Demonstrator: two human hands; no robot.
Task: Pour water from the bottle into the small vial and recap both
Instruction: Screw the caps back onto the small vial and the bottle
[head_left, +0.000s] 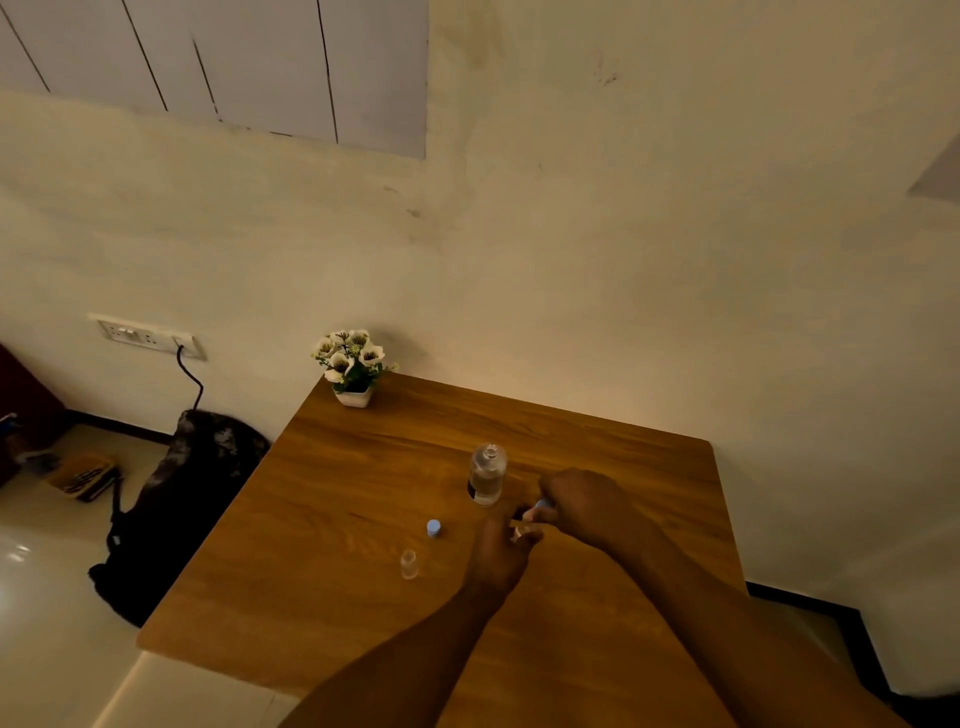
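A clear bottle (487, 473) with water stands upright and uncapped in the middle of the wooden table (322, 519). To its front left, a small open vial (409, 564) stands on the table, and a light blue cap (434, 528) lies just behind it. My left hand (498, 556) pinches a small clear object (519, 533), apparently a second vial, right of those. My right hand (582, 504) meets it from the right, its fingertips closed on a small light blue cap (543, 503). The fingers hide most of both held pieces.
A small white pot of white flowers (353, 366) sits at the table's far left corner against the wall. On the floor to the left lie a dark backpack (176, 514) and a cable running up to a wall socket (150, 335).
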